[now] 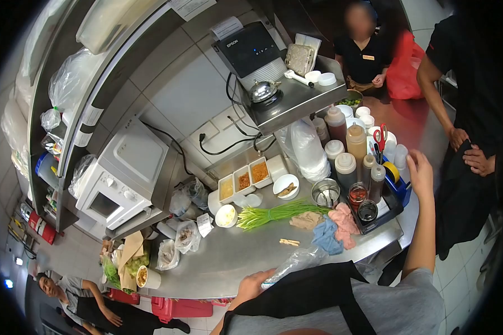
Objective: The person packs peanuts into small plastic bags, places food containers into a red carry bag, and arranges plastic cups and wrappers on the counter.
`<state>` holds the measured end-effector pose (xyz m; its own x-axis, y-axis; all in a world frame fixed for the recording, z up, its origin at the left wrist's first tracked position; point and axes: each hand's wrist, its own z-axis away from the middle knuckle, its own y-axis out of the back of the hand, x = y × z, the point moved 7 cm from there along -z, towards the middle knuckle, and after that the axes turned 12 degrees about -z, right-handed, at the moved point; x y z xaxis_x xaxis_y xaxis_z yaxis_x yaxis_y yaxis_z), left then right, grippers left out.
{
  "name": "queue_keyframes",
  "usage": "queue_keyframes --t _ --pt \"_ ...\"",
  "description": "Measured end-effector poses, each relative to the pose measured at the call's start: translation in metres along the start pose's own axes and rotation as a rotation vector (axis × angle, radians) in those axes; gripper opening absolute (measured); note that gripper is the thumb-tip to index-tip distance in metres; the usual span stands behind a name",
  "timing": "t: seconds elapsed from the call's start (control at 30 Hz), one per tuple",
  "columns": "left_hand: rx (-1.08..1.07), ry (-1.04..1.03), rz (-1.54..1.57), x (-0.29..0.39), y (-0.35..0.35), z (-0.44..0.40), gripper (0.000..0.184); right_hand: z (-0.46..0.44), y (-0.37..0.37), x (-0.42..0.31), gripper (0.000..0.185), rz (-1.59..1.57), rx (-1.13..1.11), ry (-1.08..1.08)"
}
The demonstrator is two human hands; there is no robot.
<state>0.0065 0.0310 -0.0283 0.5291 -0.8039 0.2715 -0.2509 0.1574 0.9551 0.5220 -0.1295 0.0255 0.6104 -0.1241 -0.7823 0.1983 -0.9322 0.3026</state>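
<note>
Low in the view, my left hand (252, 283) is closed on one end of a clear plastic bag (299, 262), which lies along the counter's front edge. Its fingertips are partly hidden. At the right, my right hand (419, 167) is raised beside the blue tape dispenser (403, 192) and some clear cups (401, 153), with its fingers apart and nothing visible in them. Pink (343, 225), blue (327, 235) and beige (305, 220) cloths lie between the hands. Behind them is a bundle of green stalks (276, 214).
Sauce bottles (356, 142) and a black tray (374, 223) stand at the right of the steel counter (207, 268). Food containers (243, 178) line the back. A microwave (123, 173) is at left, a printer (248, 49) above. Other people stand at upper right and lower left.
</note>
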Motion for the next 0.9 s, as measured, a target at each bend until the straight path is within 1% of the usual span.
queue_keyframes --t 0.03,0.07,0.1,0.2,0.3,0.33,0.43,0.47,0.53,0.57,0.6,0.63,0.67,0.7,0.8,0.9 --pt "-0.006 0.006 -0.002 0.003 0.002 -0.002 0.046 0.006 -0.006 0.046 0.030 0.208 0.003 -0.008" --pt "-0.010 0.011 -0.005 0.004 0.003 -0.003 0.045 0.018 -0.017 0.093 0.033 0.264 -0.065 -0.131" --pt "0.003 0.005 0.002 0.005 0.003 -0.004 0.045 0.031 -0.025 0.124 0.036 0.319 -0.133 -0.253" --pt "0.031 0.001 0.010 0.005 0.003 -0.007 0.043 0.053 -0.037 0.131 0.040 0.094 -0.163 -0.248" --pt "0.028 0.012 0.006 0.008 0.005 -0.006 0.044 0.042 -0.037 0.144 0.038 0.062 -0.192 -0.350" --pt "0.031 0.009 0.001 0.007 0.005 -0.006 0.044 0.037 -0.037 0.148 0.033 0.065 -0.153 -0.306" --pt "0.016 0.019 0.009 0.004 0.003 -0.006 0.046 0.021 -0.050 0.178 0.029 0.022 -0.374 -0.467" --pt "0.008 0.028 0.019 0.004 0.002 -0.005 0.047 0.023 -0.049 0.188 0.030 -0.018 -0.443 -0.565" --pt "0.012 -0.002 0.000 0.007 0.005 -0.006 0.048 0.014 -0.055 0.187 0.032 -0.098 -0.615 -0.720" --pt "0.028 0.001 -0.010 0.008 0.009 -0.005 0.049 0.012 -0.057 0.185 0.033 -0.100 -0.660 -0.737" --pt "0.029 -0.001 -0.006 0.007 0.010 -0.004 0.049 0.011 -0.055 0.190 0.032 -0.054 -0.659 -0.859" --pt "0.031 -0.005 -0.002 0.004 0.010 -0.005 0.049 0.010 -0.057 0.203 0.027 -0.115 -0.658 -0.929" --pt "0.025 -0.018 0.001 0.003 0.010 -0.005 0.050 0.009 -0.061 0.215 0.020 -0.209 -0.697 -0.898" --pt "0.046 0.007 0.002 0.004 0.013 -0.004 0.049 -0.001 -0.068 0.208 0.019 -0.247 -0.687 -0.897" --pt "0.030 0.010 0.010 0.013 0.018 -0.008 0.047 0.016 -0.054 0.221 0.018 -0.388 -0.575 -0.970" --pt "0.034 0.008 0.012 0.012 0.015 -0.011 0.045 0.029 -0.041 0.194 0.018 -0.594 -0.542 -1.030"
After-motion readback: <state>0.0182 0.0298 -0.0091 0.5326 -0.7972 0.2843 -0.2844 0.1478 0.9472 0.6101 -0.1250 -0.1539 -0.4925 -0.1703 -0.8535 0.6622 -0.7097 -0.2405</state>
